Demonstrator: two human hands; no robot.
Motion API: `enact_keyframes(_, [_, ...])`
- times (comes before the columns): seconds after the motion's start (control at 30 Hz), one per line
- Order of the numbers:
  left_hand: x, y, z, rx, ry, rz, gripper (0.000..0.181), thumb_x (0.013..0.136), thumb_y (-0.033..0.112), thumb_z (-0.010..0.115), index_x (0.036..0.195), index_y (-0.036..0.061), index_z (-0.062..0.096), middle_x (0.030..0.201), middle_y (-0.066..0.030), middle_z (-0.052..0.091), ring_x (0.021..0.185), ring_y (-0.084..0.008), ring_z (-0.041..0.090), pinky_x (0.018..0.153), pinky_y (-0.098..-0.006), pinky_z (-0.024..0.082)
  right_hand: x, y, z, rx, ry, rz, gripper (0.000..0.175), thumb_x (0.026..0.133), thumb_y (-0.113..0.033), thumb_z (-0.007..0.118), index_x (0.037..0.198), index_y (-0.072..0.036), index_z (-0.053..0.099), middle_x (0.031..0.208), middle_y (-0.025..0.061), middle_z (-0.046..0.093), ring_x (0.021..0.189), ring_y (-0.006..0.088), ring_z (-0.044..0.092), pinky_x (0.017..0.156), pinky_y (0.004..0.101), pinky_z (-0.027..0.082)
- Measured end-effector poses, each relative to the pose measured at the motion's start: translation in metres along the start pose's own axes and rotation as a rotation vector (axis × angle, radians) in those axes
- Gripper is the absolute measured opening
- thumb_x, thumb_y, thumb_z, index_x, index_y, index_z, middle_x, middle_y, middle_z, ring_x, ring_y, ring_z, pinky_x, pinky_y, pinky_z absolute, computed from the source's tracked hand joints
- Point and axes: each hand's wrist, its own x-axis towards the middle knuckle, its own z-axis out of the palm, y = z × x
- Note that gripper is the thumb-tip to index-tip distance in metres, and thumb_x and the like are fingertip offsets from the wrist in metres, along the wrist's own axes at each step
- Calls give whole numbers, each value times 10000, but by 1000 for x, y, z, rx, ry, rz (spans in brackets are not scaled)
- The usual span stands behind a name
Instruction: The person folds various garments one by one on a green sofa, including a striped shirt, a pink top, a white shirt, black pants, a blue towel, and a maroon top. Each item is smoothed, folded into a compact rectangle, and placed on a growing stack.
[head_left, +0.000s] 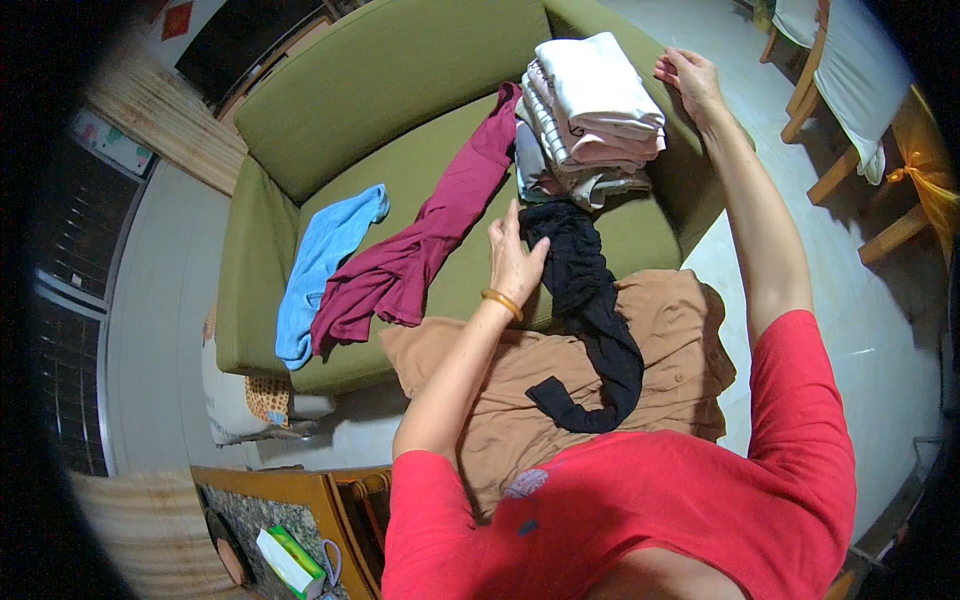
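My left hand (517, 259), with an amber-coloured bangle at its wrist, is over the sofa seat beside a gathered black garment (581, 277); its fingers are apart. My right hand (688, 79) is raised by the sofa's right arm, its fingers curled, and whether it holds anything is unclear. Between the hands rises a stack of folded clothes (574, 142), with a white folded garment (600, 82) on top. The black garment trails down over a brown buttoned garment (667, 330) across my lap. A maroon garment (435, 240) and a light blue one (322, 262) lie on the seat.
The green sofa (375, 82) spans the area before me. A wood-framed table (262, 480) at lower left bears a tissue pack (292, 562). Chairs with white covers (862, 82) stand at upper right. A printed bag (232, 390) is beside the sofa's left end.
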Motion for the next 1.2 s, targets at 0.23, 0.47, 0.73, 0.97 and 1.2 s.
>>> enact_keyframes(0.23, [32,-17,4,-520,-332,-370,386,798,132,719,1120,-13,564,917,-71,629,758,-178,614,709,-304,524,-37,-28,-3,-12,358,-389,250,940,-191,583,1029,40,618,831,68,639,740,113,603,627,251,521])
enact_keyframes(0.47, [-1,-3,-52,-1203,-298,-533,243,855,17,619,1084,48,543,968,-49,634,842,-165,631,719,-328,546,-269,12,11,-410,-287,-438,229,857,-110,669,1048,-3,602,877,71,592,768,131,574,665,262,475])
enact_keyframes(0.73, [-14,9,-98,-1452,-255,-325,225,842,-9,620,1060,34,582,1060,-78,661,1009,-194,621,927,-352,486,-298,56,37,-652,-617,-129,593,772,-209,746,1253,47,512,1133,175,619,979,224,606,858,332,484])
enact_keyframes(0.97, [-22,6,-149,-1358,-169,-144,253,736,-109,583,921,52,521,937,-70,600,898,-176,588,867,-302,475,-286,51,36,-410,-672,320,239,728,-119,677,923,16,648,775,58,647,735,135,585,687,310,485])
enact_keyframes(1.2, [-34,1,-180,-498,-149,109,225,600,-90,526,804,3,554,857,-30,538,829,-129,507,792,-238,397,-254,-15,14,262,-691,296,160,769,-41,695,916,-64,635,871,-5,645,811,91,592,777,258,465])
